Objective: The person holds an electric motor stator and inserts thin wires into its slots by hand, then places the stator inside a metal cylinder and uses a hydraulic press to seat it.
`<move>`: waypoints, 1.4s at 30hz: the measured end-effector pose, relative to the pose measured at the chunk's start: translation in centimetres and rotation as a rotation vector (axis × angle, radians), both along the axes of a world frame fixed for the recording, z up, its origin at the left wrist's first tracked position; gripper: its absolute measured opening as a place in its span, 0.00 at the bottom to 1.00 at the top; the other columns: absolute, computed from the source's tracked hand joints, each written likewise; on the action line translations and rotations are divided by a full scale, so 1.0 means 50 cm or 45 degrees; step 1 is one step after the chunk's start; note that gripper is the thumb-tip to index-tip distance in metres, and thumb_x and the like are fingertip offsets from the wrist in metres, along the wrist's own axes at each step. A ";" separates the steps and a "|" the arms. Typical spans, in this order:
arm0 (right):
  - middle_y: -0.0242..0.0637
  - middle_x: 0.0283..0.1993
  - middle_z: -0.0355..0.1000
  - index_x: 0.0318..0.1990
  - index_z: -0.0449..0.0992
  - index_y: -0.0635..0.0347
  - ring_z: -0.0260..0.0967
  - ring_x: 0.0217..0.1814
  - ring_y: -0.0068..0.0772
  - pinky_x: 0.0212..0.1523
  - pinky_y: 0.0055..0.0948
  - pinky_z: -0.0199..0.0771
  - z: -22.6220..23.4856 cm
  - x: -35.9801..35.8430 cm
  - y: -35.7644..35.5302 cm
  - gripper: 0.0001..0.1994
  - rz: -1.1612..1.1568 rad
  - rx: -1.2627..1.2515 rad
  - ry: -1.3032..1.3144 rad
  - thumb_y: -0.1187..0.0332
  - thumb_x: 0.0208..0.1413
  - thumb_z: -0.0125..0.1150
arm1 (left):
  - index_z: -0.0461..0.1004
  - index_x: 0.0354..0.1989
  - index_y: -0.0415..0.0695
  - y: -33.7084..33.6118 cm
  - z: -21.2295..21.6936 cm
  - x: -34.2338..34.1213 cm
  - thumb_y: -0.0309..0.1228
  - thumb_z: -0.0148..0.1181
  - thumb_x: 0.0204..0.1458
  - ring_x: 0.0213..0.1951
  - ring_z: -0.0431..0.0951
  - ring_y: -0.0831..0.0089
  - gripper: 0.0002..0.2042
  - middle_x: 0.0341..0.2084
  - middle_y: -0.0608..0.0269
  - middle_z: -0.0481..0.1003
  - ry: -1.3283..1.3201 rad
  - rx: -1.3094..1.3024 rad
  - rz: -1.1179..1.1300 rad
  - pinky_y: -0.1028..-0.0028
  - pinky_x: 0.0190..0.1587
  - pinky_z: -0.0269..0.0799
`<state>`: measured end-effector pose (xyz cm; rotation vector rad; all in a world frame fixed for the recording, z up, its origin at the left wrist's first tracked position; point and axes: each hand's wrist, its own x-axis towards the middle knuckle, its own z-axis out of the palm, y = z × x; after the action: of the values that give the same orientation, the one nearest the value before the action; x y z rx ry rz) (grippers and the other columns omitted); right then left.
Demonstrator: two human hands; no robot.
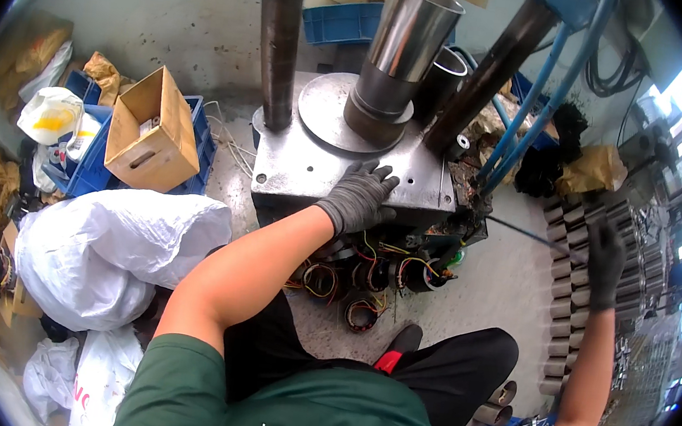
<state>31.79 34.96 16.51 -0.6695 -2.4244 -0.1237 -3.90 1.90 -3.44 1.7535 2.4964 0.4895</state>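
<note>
My left hand, in a dark grey glove, lies on the front edge of the press's steel bed, fingers stretched out and holding nothing. Behind it, a round steel plate rests on the bed. A shiny metal cylinder stands upright there on a darker round base. Off to the right, my gloved right hand is closed at the end of a thin dark lever rod that comes out from the press. Its fingers are partly blurred.
Two dark columns flank the cylinder. Wire-wound motor stators sit on the floor below the bed. Rows of metal sleeves are stacked at right. A cardboard box on blue crates and a white sack are at left.
</note>
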 end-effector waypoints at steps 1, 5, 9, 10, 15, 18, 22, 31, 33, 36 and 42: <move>0.48 0.32 0.76 0.35 0.76 0.62 0.75 0.35 0.52 0.38 0.41 0.74 -0.024 0.034 -0.023 0.09 0.003 -0.005 -0.045 0.65 0.60 0.64 | 0.62 0.71 0.47 -0.007 -0.001 -0.009 0.51 0.63 0.56 0.74 0.55 0.48 0.37 0.71 0.50 0.60 -0.001 0.023 0.011 0.48 0.75 0.47; 0.46 0.35 0.76 0.38 0.77 0.57 0.76 0.38 0.54 0.39 0.47 0.75 -0.049 0.106 -0.075 0.12 0.062 0.211 -0.527 0.63 0.50 0.70 | 0.65 0.68 0.45 -0.001 -0.027 -0.010 0.49 0.65 0.55 0.73 0.56 0.48 0.35 0.69 0.49 0.62 0.103 0.061 -0.079 0.49 0.74 0.51; 0.43 0.39 0.77 0.43 0.77 0.58 0.75 0.41 0.51 0.42 0.43 0.75 0.051 -0.091 -0.228 0.14 0.296 0.087 -0.445 0.66 0.49 0.70 | 0.69 0.64 0.43 0.006 -0.035 -0.025 0.48 0.64 0.55 0.71 0.60 0.48 0.32 0.67 0.49 0.65 0.145 0.115 -0.142 0.53 0.72 0.56; 0.44 0.39 0.76 0.44 0.77 0.59 0.75 0.42 0.51 0.42 0.42 0.75 0.074 -0.158 -0.260 0.14 0.465 0.055 -0.357 0.69 0.49 0.70 | 0.70 0.63 0.43 0.012 -0.036 -0.028 0.48 0.64 0.55 0.70 0.61 0.47 0.31 0.67 0.49 0.65 0.096 0.095 -0.156 0.53 0.72 0.58; 0.45 0.40 0.76 0.47 0.78 0.56 0.77 0.44 0.50 0.44 0.43 0.77 0.147 -0.500 -0.345 0.14 0.875 0.320 0.015 0.66 0.54 0.71 | 0.77 0.47 0.40 0.016 -0.038 -0.040 0.45 0.60 0.58 0.53 0.76 0.54 0.19 0.47 0.52 0.78 0.007 0.285 -0.074 0.58 0.60 0.69; 0.42 0.45 0.79 0.49 0.80 0.52 0.76 0.53 0.48 0.54 0.46 0.75 0.176 -0.701 -0.345 0.13 1.012 0.544 0.227 0.60 0.59 0.67 | 0.76 0.51 0.42 0.019 -0.038 -0.038 0.42 0.60 0.58 0.53 0.77 0.53 0.19 0.47 0.50 0.78 -0.054 0.346 -0.054 0.57 0.59 0.70; 0.49 0.53 0.79 0.61 0.76 0.57 0.75 0.57 0.53 0.60 0.41 0.73 0.211 -0.875 -0.349 0.26 0.541 0.198 -0.578 0.49 0.63 0.60 | 0.77 0.52 0.46 0.013 -0.041 -0.055 0.33 0.62 0.55 0.50 0.76 0.52 0.16 0.44 0.51 0.77 -0.064 0.402 -0.037 0.56 0.55 0.73; 0.57 0.67 0.66 0.65 0.66 0.65 0.64 0.69 0.51 0.67 0.39 0.65 0.214 -0.763 -0.336 0.38 0.556 -0.106 -0.894 0.52 0.52 0.71 | 0.80 0.46 0.41 0.048 -0.058 -0.061 0.36 0.66 0.57 0.38 0.82 0.56 0.13 0.34 0.49 0.81 -0.570 0.700 0.155 0.62 0.45 0.77; 0.58 0.59 0.72 0.58 0.74 0.67 0.71 0.61 0.52 0.60 0.39 0.71 0.195 -0.761 -0.303 0.33 0.593 -0.251 -1.014 0.54 0.47 0.72 | 0.74 0.56 0.44 0.097 -0.097 -0.097 0.39 0.66 0.59 0.44 0.82 0.61 0.20 0.43 0.51 0.81 -0.898 1.025 0.155 0.64 0.48 0.76; 0.53 0.59 0.74 0.61 0.72 0.66 0.70 0.62 0.50 0.64 0.37 0.69 0.106 -0.648 -0.278 0.34 0.506 -0.369 -0.803 0.56 0.48 0.71 | 0.63 0.67 0.51 0.148 -0.070 -0.071 0.45 0.62 0.63 0.50 0.80 0.63 0.28 0.51 0.57 0.77 -2.094 1.294 0.092 0.64 0.51 0.75; 0.50 0.66 0.70 0.67 0.71 0.54 0.65 0.71 0.50 0.72 0.41 0.63 -0.098 -0.422 -0.362 0.36 1.004 -0.490 -0.127 0.85 0.45 0.52 | 0.73 0.56 0.47 0.151 -0.033 -0.063 0.32 0.63 0.57 0.52 0.77 0.63 0.18 0.51 0.65 0.75 -1.578 1.472 -0.116 0.59 0.54 0.74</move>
<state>10.67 16.85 11.63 0.1841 -2.6459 0.6504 -7.06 9.47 -5.10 0.9460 1.1775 2.3431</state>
